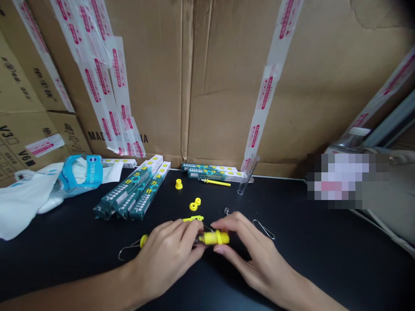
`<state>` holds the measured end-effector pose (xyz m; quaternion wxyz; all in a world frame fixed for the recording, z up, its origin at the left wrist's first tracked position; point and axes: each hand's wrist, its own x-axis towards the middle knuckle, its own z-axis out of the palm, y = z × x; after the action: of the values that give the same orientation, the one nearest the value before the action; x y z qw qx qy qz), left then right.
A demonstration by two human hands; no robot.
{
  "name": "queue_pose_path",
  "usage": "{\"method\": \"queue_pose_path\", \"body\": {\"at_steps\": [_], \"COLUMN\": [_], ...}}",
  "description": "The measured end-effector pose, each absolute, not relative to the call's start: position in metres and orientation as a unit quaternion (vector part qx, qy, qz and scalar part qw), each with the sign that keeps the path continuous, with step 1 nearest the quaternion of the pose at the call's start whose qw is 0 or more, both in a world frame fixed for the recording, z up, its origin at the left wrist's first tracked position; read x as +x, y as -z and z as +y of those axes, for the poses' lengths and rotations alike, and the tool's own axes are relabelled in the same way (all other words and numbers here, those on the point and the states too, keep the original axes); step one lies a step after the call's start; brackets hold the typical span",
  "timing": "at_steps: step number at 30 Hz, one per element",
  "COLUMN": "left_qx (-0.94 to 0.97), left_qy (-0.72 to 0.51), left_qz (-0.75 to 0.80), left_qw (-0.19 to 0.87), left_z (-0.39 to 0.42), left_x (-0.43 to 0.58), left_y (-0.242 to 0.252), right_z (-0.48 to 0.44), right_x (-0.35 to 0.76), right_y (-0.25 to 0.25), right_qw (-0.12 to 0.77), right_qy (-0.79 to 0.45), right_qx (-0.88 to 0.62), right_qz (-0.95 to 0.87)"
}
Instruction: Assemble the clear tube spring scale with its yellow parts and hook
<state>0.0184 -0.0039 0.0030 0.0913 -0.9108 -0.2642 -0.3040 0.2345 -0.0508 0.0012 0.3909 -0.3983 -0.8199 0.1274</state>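
A wall of cardboard boxes (227, 77), crossed by strips of white tape with red print, fills the upper half of the view from 9 through 12 to 3 o'clock. Below it lies a black table (324, 259). At 9 o'clock on the table sits a crumpled white plastic bag (22, 203) with a blue packet (84, 172) resting on it. Just right of the bag, at about 10 o'clock, three long green-and-white cartons (132, 192) lie side by side and touching; two more cartons (214, 172) lie against the wall at 12 o'clock.

Both bare hands meet low in the centre, at 6 o'clock. The left hand (165, 255) is curled, palm down, over a slim assembly (207, 238), its fingers closed around the middle (that part is hidden beneath them). The right hand (249, 250) pinches the assembly's yellow cylinder (214, 237) between thumb and forefinger. From the left hand's 9 o'clock side a yellow knob (143, 240) and a bent wire hook (125, 251) stick out, close to the tabletop.

A clear tube (248, 175) leans against the wall at 1 o'clock of the hands. Beside it lies a thin yellow rod (215, 182). A second wire hook (264, 229) lies just past the right hand, at its 1 o'clock. A flat yellow strip (193, 218) touches the left fingertips at 12 o'clock. Farther up sit two yellow rings (195, 204), then one yellow cap (178, 184).
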Motion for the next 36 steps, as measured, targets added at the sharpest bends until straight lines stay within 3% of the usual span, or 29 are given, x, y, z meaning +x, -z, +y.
{"method": "queue_pose_path", "body": {"at_steps": [22, 36], "left_qx": [-0.920, -0.910], "left_qy": [0.297, 0.330], "left_qz": [-0.195, -0.236], "left_qw": [0.164, 0.087], "left_z": [-0.0082, -0.0020], "left_x": [0.0148, 0.0155], "left_y": [-0.0047, -0.0004], "right_z": [-0.0583, -0.0547], "right_x": [0.2275, 0.2332], "right_y": [0.0014, 0.0015], "right_qw": [0.344, 0.395], "right_qy": [-0.073, -0.287], "right_qx": [-0.413, -0.429], "right_qz": [-0.840, -0.760]}}
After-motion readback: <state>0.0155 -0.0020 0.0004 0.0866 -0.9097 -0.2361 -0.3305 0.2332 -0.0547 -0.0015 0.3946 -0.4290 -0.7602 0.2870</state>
